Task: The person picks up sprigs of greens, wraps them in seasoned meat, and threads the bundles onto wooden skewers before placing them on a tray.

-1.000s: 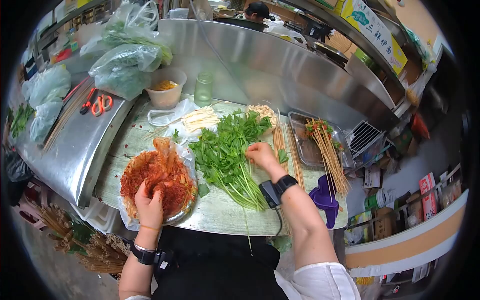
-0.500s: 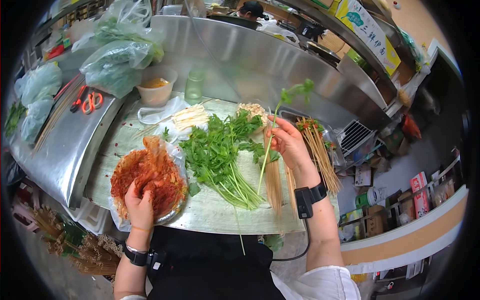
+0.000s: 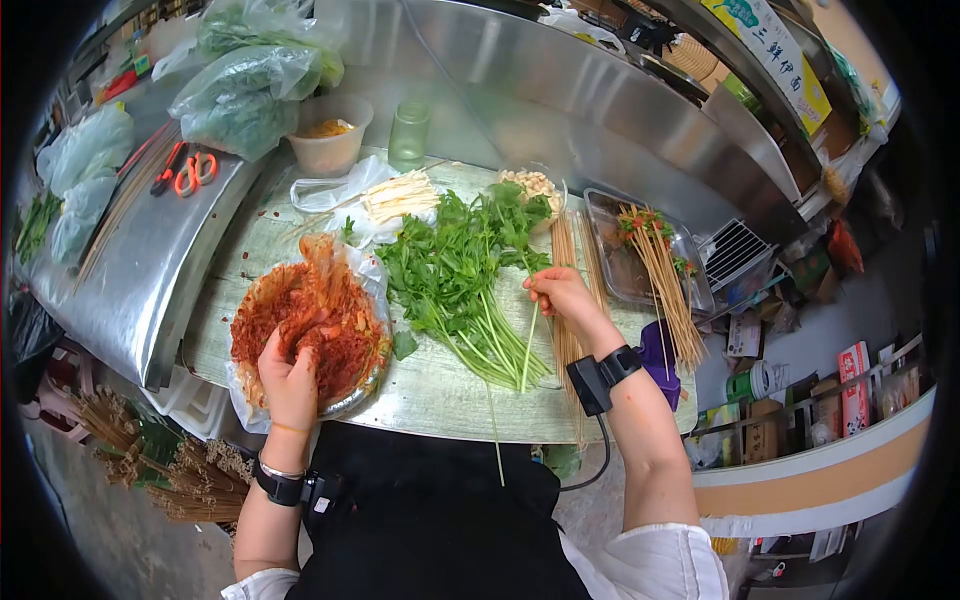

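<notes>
My left hand (image 3: 290, 375) is closed on red, sauce-coated cabbage (image 3: 330, 345) in a plastic-lined bowl at the left of the board. Between the pinched fingers of my right hand (image 3: 557, 290) is a green herb stem (image 3: 530, 340), at the right edge of the herb pile (image 3: 450, 260). The pile lies mid-board with its stems toward me. White enoki-like strips (image 3: 400, 197) rest on a plastic bag behind it. Bare wooden skewers (image 3: 565, 345) lie beside and beneath my right hand.
Filled skewers (image 3: 665, 285) lean on a clear tray (image 3: 620, 265) at the right. Behind are a tub (image 3: 328, 155), a green glass (image 3: 409, 140) and a bowl of pale pieces (image 3: 530, 185). Scissors (image 3: 195, 174) and bagged greens (image 3: 240, 110) sit on the left metal surface.
My right hand has come down toward the herb pile with the stem, whose leafy top no longer stands up above the fingers. My left hand stays in the red cabbage. The view has shifted slightly.
</notes>
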